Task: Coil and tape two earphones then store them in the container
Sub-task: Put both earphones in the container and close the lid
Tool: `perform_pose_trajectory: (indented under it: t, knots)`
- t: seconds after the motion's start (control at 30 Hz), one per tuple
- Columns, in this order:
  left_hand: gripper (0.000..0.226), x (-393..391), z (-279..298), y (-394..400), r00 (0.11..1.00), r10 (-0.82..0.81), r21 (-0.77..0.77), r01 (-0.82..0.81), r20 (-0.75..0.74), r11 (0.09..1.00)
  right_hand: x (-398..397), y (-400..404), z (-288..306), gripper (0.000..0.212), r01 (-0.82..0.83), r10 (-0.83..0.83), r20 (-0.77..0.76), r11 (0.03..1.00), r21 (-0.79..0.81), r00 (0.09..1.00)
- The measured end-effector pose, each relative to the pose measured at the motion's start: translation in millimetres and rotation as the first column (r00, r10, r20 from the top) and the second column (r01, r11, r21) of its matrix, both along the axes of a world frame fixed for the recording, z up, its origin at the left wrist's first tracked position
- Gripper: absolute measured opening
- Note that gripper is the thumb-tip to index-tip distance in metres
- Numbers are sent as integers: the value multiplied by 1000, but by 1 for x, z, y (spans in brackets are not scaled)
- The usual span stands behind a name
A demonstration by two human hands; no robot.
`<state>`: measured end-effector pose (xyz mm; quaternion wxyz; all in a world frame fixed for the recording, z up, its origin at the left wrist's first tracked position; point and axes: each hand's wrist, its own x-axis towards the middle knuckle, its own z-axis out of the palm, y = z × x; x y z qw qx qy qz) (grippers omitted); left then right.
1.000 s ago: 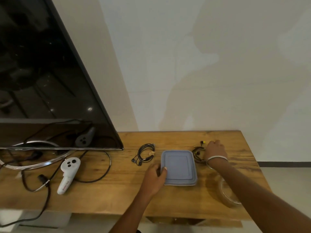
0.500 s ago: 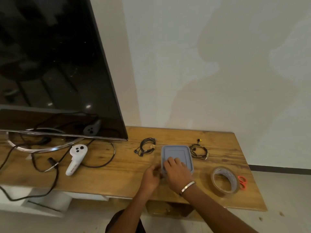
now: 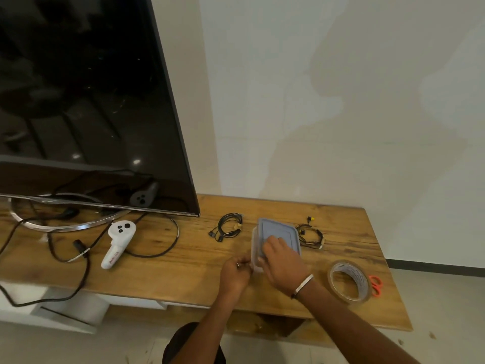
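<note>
A clear plastic container with a grey-blue lid point(image 3: 280, 231) sits on the wooden table point(image 3: 183, 271). My right hand point(image 3: 284, 262) lies on the lid's near part with fingers spread. My left hand point(image 3: 236, 270) pinches the container's near left corner. A coiled black earphone point(image 3: 228, 227) lies to the left of the container. A second coiled earphone point(image 3: 311, 236) with a yellow tip lies to its right. Both earphones are apart from my hands.
A roll of clear tape point(image 3: 350, 281) stands near the right front edge, with orange-handled scissors point(image 3: 375, 285) beside it. A large TV point(image 3: 86, 106) on a metal stand fills the left. A white controller point(image 3: 118, 243) and black cables point(image 3: 154, 248) lie in front of it.
My right hand left the right earphone and came onto the container's lid. My left hand shifted to the container's near left corner. The camera pulled back, bringing tape and scissors into view.
</note>
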<state>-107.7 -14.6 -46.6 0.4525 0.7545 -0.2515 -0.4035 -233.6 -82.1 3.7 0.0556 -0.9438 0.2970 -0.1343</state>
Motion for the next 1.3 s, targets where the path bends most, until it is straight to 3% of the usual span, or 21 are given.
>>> perform_pose_trajectory:
  t: [0.07, 0.13, 0.23, 0.33, 0.43, 0.63, 0.77, 0.83, 0.93, 1.03, 1.1, 1.23, 1.3]
  knots:
    - [15, 1, 1, 0, 1000, 2, -30, -2, -1, 1000, -15, -11, 15, 14, 48, -66, 198, 994, 98, 978]
    - [14, 2, 4, 1, 1000, 16, -34, -16, -11, 999, -32, -24, 25, 10, 177, -254, 399, 959, 221, 881]
    - [13, 4, 6, 4, 1000, -15, -30, 15, -3, 999, -56, -54, 36, 16, 447, -596, 575, 802, 395, 561]
    - [12, 13, 11, 4, 996, -68, -32, 70, 56, 997, -85, -91, 37, 26, 581, -799, 549, 575, 576, 246]
    - [12, 29, 14, -3, 963, -93, -24, 102, 252, 994, -115, -118, 25, 33, 625, -927, 359, 343, 701, 106]
    - [13, 64, 20, -37, 795, -23, 27, 8, 606, 1000, -146, -143, -8, 32, 657, -989, 129, 144, 740, 72]
    - [17, 86, 18, -61, 687, -30, 65, -26, 727, 998, -150, -150, -22, 32, 681, -995, 29, 84, 728, 92]
    - [27, 94, 11, -72, 638, -115, 169, -25, 762, 985, -150, -153, -27, 31, 694, -998, 25, 64, 717, 66]
    - [39, 99, 5, -83, 660, -188, 287, -43, 727, 957, -155, -152, -32, 29, 701, -998, 57, 43, 712, 4]
    - [37, 98, 1, -90, 652, -238, 351, -45, 720, 935, -164, -154, -36, 30, 709, -999, 45, 26, 705, -8]
    - [31, 94, 1, -92, 671, -235, 351, -39, 703, 936, -164, -156, -38, 29, 741, -999, 10, 43, 670, 50]
    - [22, 85, 5, -89, 719, -211, 341, -38, 662, 939, -151, -156, -39, 26, 803, -968, -62, 165, 573, 244]
    - [20, 82, 7, -86, 724, -223, 357, -34, 652, 933, -148, -154, -41, 25, 815, -952, -75, 213, 539, 298]
